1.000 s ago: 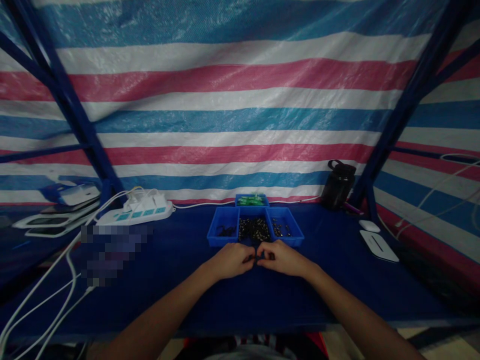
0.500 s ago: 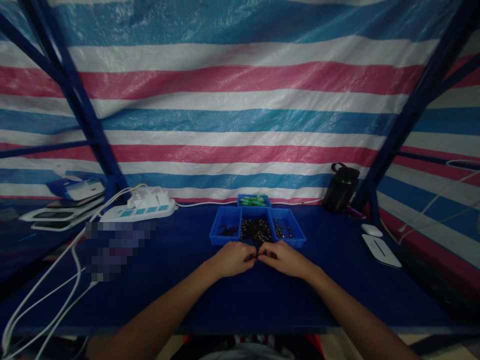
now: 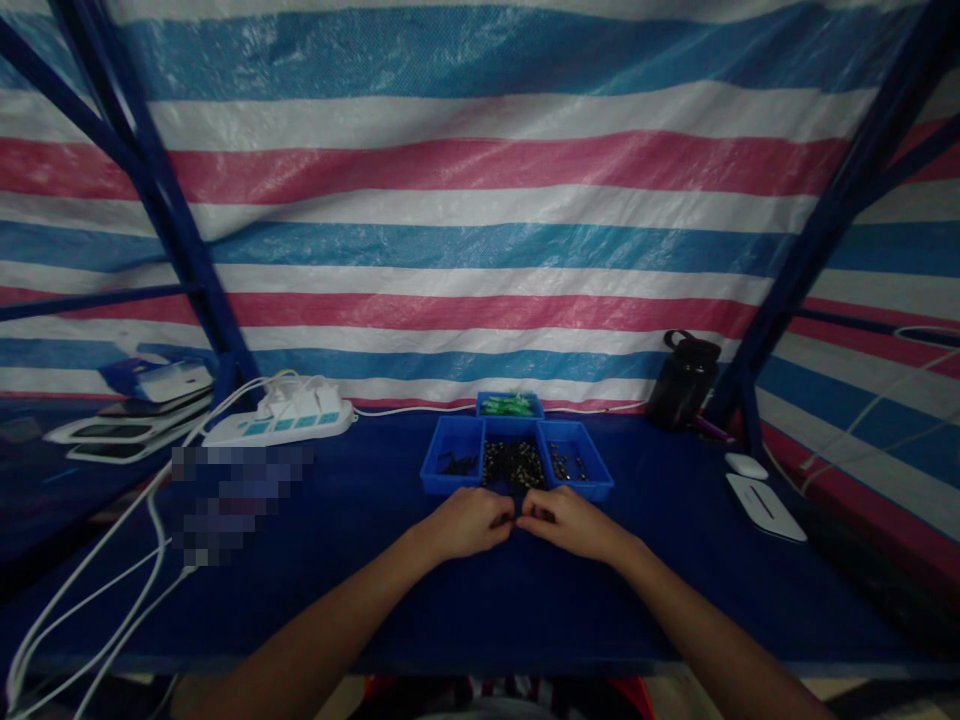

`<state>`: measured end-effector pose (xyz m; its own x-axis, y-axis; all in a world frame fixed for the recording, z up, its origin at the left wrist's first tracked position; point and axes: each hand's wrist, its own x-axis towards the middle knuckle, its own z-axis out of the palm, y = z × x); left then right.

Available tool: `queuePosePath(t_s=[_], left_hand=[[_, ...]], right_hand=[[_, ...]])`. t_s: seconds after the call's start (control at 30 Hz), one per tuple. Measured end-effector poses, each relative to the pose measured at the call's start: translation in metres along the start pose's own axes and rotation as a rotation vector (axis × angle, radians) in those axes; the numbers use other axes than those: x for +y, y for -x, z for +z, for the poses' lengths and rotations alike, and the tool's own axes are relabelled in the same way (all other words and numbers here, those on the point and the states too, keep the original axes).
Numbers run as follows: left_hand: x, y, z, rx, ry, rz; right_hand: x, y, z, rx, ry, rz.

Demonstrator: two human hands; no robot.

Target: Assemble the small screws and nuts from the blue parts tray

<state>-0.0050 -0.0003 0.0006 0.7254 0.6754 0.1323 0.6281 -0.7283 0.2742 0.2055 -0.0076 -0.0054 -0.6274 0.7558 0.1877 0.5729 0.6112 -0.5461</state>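
Head view: your left hand (image 3: 469, 522) and right hand (image 3: 574, 522) meet fingertip to fingertip low on the blue table (image 3: 360, 590), just in front of the trays. Both hands are curled narrow, thumbs and forefingers pinched toward each other at the point where they touch. Whatever sits in that pinch is too small and too dark to make out, so you cannot tell whether either hand truly holds a part.

Straight beyond your fingertips, nearly touching them, sits the middle tray (image 3: 513, 464), filled with small dark bits. Just beyond your left hand is the left tray (image 3: 454, 465), with only a few dark pieces in it. Just beyond your right hand is the right tray (image 3: 574, 465), also holding a few small pieces. Behind all three, farther from the pinch, a fourth tray (image 3: 508, 404) holds green parts.

Well off to the left of your left hand lies a white power strip (image 3: 281, 420) with cables (image 3: 97, 600) trailing toward the near edge. Well to the right of your right hand stand a dark bottle (image 3: 681, 382) at the back and a white device (image 3: 765, 507) nearer you. A striped tarp (image 3: 480, 220) hangs behind everything.
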Motion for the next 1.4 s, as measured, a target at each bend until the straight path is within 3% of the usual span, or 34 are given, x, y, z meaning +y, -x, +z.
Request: queuePosePath(t_s=[1.07, 1.4], left_hand=[[0.0001, -0.0001, 0.001, -0.045, -0.018, -0.018], [-0.0022, -0.0014, -0.0017, -0.003, -0.014, -0.043]], right_hand=[[-0.0037, 0.0012, -0.0001, -0.022, 0.017, -0.008], [0.0056, 0.0003, -0.0042, -0.06, 0.06, 0.073]])
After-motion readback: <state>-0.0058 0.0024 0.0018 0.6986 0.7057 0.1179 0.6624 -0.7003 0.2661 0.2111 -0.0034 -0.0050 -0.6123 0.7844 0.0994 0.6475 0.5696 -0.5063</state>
